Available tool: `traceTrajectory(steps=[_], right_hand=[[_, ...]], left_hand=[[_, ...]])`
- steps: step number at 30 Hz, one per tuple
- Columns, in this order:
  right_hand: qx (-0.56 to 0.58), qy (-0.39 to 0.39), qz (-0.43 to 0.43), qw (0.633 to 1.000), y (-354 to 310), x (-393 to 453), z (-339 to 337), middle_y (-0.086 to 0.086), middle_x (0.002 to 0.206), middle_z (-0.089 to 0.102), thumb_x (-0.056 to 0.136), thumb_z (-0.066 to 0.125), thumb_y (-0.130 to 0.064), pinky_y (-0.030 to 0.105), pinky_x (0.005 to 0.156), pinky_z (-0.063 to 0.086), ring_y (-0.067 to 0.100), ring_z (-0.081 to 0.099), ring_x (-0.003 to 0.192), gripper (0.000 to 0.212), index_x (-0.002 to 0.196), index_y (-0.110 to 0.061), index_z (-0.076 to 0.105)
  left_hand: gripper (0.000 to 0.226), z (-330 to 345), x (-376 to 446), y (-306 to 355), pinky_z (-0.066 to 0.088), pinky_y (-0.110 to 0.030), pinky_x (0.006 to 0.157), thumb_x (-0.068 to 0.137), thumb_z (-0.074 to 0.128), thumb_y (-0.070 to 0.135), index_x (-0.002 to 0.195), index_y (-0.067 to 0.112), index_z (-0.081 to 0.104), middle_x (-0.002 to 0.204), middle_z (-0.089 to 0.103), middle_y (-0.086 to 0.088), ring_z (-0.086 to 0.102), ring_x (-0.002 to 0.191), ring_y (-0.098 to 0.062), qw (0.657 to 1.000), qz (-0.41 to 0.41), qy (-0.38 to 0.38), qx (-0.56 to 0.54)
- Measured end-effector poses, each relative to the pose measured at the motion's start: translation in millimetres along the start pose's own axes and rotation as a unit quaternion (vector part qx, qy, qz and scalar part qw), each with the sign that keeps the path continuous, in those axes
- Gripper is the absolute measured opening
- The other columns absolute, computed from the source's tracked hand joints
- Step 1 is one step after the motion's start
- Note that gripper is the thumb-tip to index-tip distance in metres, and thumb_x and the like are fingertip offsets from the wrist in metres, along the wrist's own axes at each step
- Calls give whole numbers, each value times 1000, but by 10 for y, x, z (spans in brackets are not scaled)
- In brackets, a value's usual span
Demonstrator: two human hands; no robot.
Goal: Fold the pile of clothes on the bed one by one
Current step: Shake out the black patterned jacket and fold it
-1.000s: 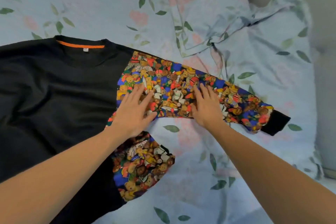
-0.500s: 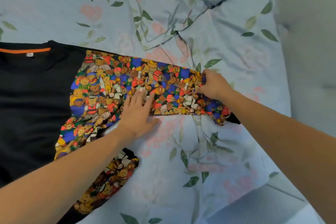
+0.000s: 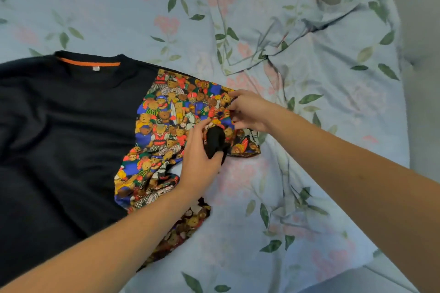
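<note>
On the bed [image 3: 309, 173], its floral sheet rumpled toward the far corner, my black sweatshirt [image 3: 66, 131] lies flat on its back, neckline away from me, with its teddy-bear print sleeve [image 3: 181, 112] doubled inward across itself. My left hand [image 3: 200, 162] has its grip closed around the black cuff [image 3: 215, 141] at the sleeve's end, fingers curled over the knit, while my right hand [image 3: 250, 112] pinches the printed cloth at the fold just beside it. The garment looks soft, light and limp, the sort that will sag and wrinkle wherever it goes unsupported and slide little on cotton bedding. By my judgement, the best holds are the firm ribbed cuff and the sleeve seam, then the shoulder and hem for the body folds, taken with both hands so each edge lands straight. The body is not yet folded.
</note>
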State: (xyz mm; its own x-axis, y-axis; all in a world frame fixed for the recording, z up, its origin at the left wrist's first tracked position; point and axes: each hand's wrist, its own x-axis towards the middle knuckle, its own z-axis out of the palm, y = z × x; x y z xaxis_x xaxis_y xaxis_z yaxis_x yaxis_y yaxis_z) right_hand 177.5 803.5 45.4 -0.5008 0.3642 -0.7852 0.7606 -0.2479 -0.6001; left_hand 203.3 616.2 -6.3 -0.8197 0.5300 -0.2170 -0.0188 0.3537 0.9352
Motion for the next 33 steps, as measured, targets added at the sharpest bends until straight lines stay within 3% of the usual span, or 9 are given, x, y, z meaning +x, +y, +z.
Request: traceTrajectory(steps=[3, 7, 10, 13, 15, 20, 25, 28, 33], right_hand=[[-255, 38, -106, 960, -68, 120, 309, 10, 99, 62, 97, 41, 7, 45, 80, 62, 24, 62, 81, 44, 128, -10, 69], [-574, 33, -237, 783, -170, 253, 795, 8, 119, 53, 90, 73, -18, 48, 96, 47, 30, 46, 116, 20, 109, -19, 76], [-555, -13, -282, 782, -278, 251, 1351, 4, 98, 62, 97, 70, -30, 42, 81, 47, 28, 59, 98, 15, 93, -15, 69], [-523, -36, -318, 790, -403, 226, 2053, -4, 77, 61, 103, 60, -27, 39, 66, 43, 21, 60, 76, 15, 91, -18, 62], [-527, -43, -346, 775, -508, 197, 2563, -9, 78, 61, 104, 58, -29, 38, 67, 42, 19, 58, 77, 12, 94, -22, 62], [-507, -65, -391, 765, -754, 172, 3796, -10, 75, 59, 103, 60, -34, 37, 65, 40, 12, 56, 74, 15, 90, -28, 58], [-556, -62, -337, 757, -879, 248, 4684, -5, 78, 64, 98, 63, -46, 37, 66, 44, 24, 63, 79, 26, 79, -31, 55], [-649, 13, -318, 691, -933, 357, 5076, 3, 93, 65, 102, 55, -46, 48, 94, 43, 37, 65, 104, 26, 94, -23, 62], [-635, 34, -377, 673, -1078, 436, 6018, 12, 113, 72, 107, 50, -44, 49, 97, 41, 39, 63, 110, 33, 119, -17, 65]], left_hand=[[33, -515, 166, -165, 54, -27, 91, 99, 50, -4, 118, 19, 63, 112, 67, 5, 62, 107, -6, 996, -62, 38, -49], [30, -1331, 290, -359, 56, -30, 84, 101, 46, -4, 99, 14, 71, 100, 73, -2, 67, 99, -17, 975, -155, 66, -142], [24, -1994, 291, -432, 55, -37, 81, 104, 48, 15, 103, 12, 71, 95, 76, 1, 70, 93, -22, 916, -247, 98, -301], [57, -2700, 238, -629, 58, -40, 93, 96, 53, 62, 129, 18, 68, 119, 76, 1, 73, 109, -21, 885, -270, 69, -372], [62, -3125, 211, -754, 56, -37, 96, 85, 65, 68, 124, 21, 67, 118, 76, 2, 72, 111, -18, 912, -252, 80, -314], [20, -4280, 277, -1175, 59, -36, 85, 87, 81, 28, 101, 19, 69, 101, 73, 3, 70, 95, -14, 965, -177, 184, -63], [19, -5699, 332, -1611, 46, -31, 76, 101, 62, 31, 99, 12, 65, 100, 68, -7, 63, 93, -23, 947, -181, 253, 76], [24, -6461, 302, -1876, 45, -32, 79, 104, 56, 30, 108, 9, 65, 108, 67, -10, 61, 97, -26, 923, -204, 294, 139], [21, -7490, 179, -2270, 45, -36, 79, 102, 57, 22, 104, 3, 66, 115, 67, -23, 62, 101, -39, 884, -306, 280, 218]])
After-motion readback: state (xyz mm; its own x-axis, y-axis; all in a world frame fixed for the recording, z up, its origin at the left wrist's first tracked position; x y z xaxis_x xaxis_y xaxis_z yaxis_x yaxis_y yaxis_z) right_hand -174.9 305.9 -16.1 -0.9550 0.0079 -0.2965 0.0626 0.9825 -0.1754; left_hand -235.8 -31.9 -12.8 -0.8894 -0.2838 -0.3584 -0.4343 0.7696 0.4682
